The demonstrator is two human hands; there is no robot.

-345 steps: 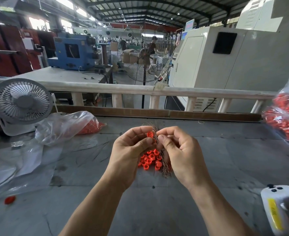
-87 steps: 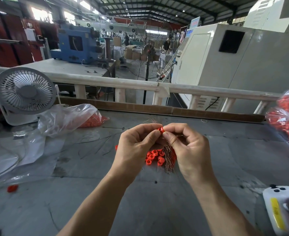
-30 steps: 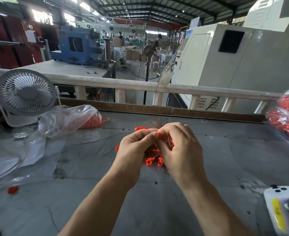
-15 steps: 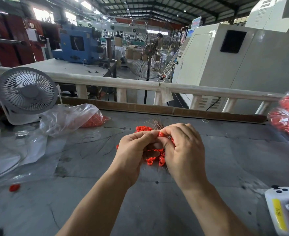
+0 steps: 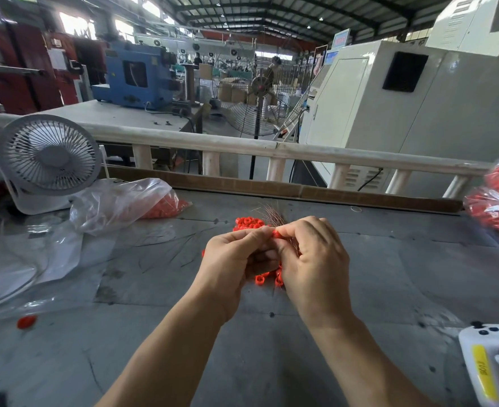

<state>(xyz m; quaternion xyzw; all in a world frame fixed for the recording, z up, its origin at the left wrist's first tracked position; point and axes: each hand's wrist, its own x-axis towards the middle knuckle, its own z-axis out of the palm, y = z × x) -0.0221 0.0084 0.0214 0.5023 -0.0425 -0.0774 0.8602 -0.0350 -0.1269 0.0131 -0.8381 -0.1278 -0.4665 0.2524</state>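
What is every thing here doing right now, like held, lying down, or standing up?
red ring, pinched between both hands.
left hand, pinching the red ring.
right hand, pinching the red ring.
loose rings, heaped beneath the hands.
wire bundle, lying behind the hands.
desk fan, standing upright; spinning cannot be told.
clear bag, slumped on its side, holding rings.
stray ring, lying alone.
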